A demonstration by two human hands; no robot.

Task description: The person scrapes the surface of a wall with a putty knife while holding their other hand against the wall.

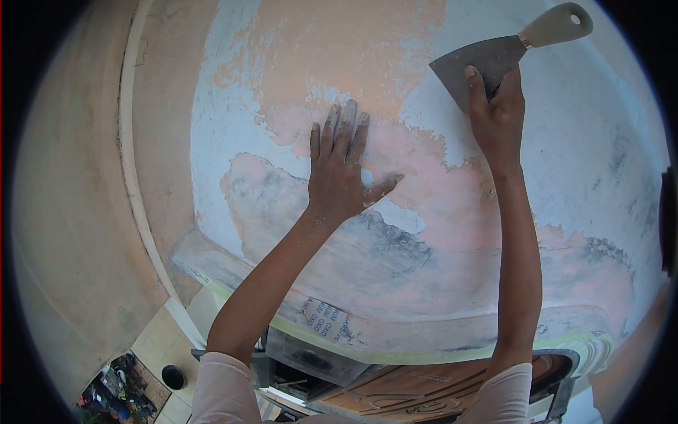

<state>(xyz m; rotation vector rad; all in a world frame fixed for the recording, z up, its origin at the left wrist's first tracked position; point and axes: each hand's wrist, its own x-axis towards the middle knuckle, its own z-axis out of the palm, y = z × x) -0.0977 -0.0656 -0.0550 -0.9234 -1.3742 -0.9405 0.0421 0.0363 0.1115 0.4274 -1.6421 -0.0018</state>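
Note:
My left hand (337,177) lies flat with fingers spread against a patchy wall (339,42) of peach, pink, white and grey areas. Pale dust coats some of its fingers. My right hand (498,127) grips a putty knife (487,58) by its wide metal blade, the thumb on the near face. The knife's beige handle points up and to the right, away from the hand. Below my left hand, a piece of sandpaper (326,318) with blue printing on its back rests on the ledge.
A ledge (424,332) with a pale green edge runs below the wall surface. Beneath it is a carved wooden door (424,389). A light strip (134,162) borders the wall at left. At lower left, a dark round container (174,377) stands on tiles near cluttered items (116,389).

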